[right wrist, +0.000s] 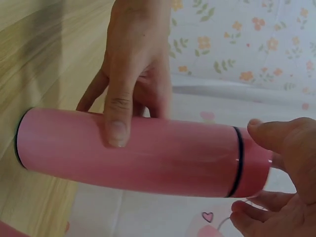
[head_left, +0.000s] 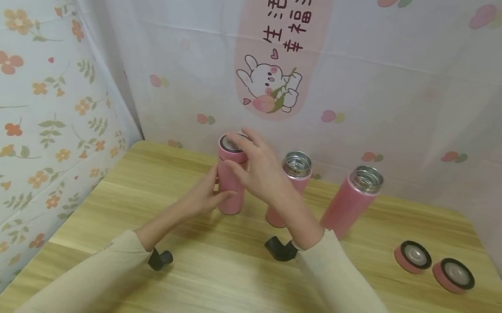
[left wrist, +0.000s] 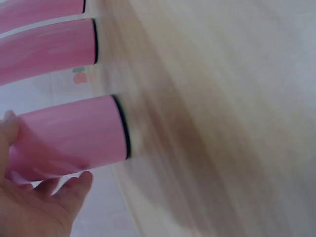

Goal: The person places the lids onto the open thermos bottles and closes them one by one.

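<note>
Fabric sleeves [head_left: 351,298]; hands [head_left: 202,195] [head_left: 262,172] round glossy cylindrical bottle [right wrist: 173,158].

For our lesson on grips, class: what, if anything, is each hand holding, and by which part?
The left hand holds the lidded pink bottle by its body; the right hand grips that bottle's lid.

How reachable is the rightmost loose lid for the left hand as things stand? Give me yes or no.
Probably no: the left hand grips the lidded bottle, and the right forearm lies between that hand and the rightmost loose lid.
</note>
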A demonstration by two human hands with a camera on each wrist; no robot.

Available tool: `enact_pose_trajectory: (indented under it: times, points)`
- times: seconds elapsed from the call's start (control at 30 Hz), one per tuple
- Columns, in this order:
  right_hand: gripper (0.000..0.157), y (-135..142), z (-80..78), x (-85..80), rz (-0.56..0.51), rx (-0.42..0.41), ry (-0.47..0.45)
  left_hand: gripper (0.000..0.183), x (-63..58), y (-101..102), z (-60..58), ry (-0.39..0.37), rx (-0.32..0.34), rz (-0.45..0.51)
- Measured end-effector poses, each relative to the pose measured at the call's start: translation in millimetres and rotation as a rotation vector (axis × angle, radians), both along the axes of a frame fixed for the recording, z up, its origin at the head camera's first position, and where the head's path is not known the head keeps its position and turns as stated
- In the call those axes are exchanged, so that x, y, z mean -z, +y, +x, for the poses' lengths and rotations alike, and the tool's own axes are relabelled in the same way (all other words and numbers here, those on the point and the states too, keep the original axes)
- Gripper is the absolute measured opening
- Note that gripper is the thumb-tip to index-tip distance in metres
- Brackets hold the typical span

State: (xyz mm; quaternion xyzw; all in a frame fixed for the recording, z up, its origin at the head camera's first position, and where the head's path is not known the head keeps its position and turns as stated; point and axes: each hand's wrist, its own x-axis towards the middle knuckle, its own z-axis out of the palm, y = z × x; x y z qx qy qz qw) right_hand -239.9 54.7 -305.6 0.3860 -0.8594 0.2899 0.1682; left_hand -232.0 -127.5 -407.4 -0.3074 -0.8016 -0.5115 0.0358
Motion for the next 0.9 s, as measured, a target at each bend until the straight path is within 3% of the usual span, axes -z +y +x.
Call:
enact_pose_trajectory:
  times: [0.07,0.2,0.43,0.53,0.73,0.9]
  points:
    - [0.053,2.4,3.2,-3.5,0.008,0.008,-0.02,0.082,4.9,-2.7,-3.9,-0.008,-0.032,-0.031]
    - [0.054,9.1,9.2,-10.4,0.018,0.004,-0.015,0.085,1.5,-6.2,-1.8,-0.045,-0.113,-0.11]
    - [0.054,30.4,16.4,-17.6,-0.007,-0.017,0.008,0.094,-10.8,-7.4,11.1,-0.076,-0.319,-0.355]
    - [0.053,40.7,18.5,-19.5,-0.026,-0.022,0.037,0.095,-16.6,-10.1,18.8,-0.081,-0.375,-0.421]
    - [0.051,64.3,23.4,-25.7,-0.05,-0.042,0.073,0.084,-29.6,-16.5,35.1,-0.084,-0.398,-0.473]
    - [0.051,85.0,28.2,-33.5,-0.024,-0.008,0.085,0.073,-37.8,-19.1,46.0,-0.116,-0.344,-0.58]
